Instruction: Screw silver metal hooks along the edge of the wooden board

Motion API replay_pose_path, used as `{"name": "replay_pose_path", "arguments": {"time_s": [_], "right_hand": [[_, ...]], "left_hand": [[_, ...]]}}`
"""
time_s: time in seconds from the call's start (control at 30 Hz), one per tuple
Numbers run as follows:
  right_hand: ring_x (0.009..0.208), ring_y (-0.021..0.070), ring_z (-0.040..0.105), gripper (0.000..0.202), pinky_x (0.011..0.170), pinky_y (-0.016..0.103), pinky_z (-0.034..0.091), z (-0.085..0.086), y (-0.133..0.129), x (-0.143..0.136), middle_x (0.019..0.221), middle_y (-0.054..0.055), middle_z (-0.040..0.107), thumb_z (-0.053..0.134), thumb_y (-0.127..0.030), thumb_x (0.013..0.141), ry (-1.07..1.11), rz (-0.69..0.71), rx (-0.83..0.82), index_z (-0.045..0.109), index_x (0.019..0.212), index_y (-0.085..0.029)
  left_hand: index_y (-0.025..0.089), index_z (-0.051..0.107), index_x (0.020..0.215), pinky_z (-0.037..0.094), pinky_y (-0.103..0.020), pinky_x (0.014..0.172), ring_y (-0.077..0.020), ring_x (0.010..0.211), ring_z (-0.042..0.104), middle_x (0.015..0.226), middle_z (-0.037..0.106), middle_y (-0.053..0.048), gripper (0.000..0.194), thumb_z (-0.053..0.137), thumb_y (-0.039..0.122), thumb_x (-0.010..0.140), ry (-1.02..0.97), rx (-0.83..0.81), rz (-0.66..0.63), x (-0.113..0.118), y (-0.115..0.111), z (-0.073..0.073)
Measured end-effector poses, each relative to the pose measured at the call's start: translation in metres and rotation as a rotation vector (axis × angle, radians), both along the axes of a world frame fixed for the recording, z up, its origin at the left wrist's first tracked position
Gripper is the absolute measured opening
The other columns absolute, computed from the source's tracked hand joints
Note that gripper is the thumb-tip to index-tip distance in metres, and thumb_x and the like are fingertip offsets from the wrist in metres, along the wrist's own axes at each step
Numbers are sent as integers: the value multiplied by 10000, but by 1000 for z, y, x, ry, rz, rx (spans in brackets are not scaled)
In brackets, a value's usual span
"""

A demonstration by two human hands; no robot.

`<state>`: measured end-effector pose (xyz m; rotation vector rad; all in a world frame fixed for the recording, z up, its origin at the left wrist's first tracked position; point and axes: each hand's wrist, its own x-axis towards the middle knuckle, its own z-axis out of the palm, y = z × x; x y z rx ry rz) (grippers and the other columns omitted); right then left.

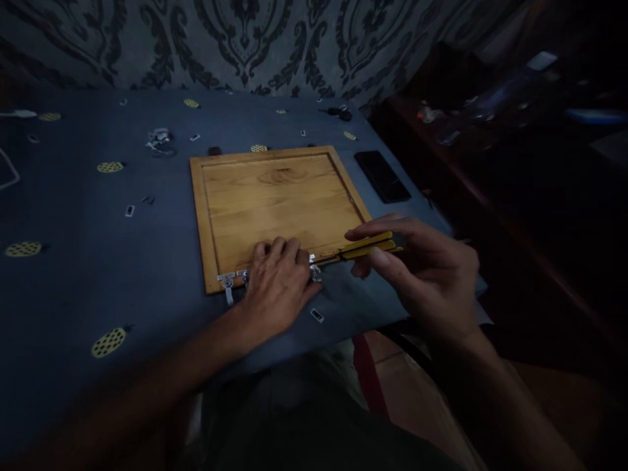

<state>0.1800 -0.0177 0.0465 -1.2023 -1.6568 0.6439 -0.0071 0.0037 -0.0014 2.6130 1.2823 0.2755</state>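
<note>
A framed wooden board lies flat on the cloth in front of me. My left hand is closed over its near edge, fingers curled and pressed on the frame, hiding part of that side. Small metal toggle latches line this edge to the left of the hand, and another metal latch shows by its thumb. Between thumb and fingers my right hand grips yellow-handled pliers. Their dark jaws point left and reach the latch beside my left hand.
A black phone lies right of the board. Loose metal fittings and small screws are on the blue patterned tablecloth to the left. Keys or a similar dark item rest at the back. A patterned wall stands behind.
</note>
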Motion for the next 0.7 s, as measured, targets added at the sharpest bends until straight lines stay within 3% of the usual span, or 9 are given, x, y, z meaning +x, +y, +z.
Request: {"name": "replay_pose_path", "arguments": {"time_s": [0.27, 0.7], "right_hand": [[547, 108, 666, 134, 533, 290, 552, -17, -2, 4, 936, -5, 759, 705, -296, 961, -72, -73, 175, 779, 1072, -297], [517, 93, 645, 103, 479, 243, 555, -20, 3, -1, 869, 1, 746, 707, -297, 954, 30, -119, 205, 780, 1009, -249]], "left_hand": [[133, 648, 1145, 437, -466, 959, -309, 1144, 571, 1178, 653, -120, 309, 646, 404, 997, 9, -34, 0, 1, 1, 1], [131, 647, 1142, 442, -467, 959, -310, 1134, 572, 1163, 641, -112, 327, 664, 417, 983, 6, -42, 8, 1, 1, 1]]}}
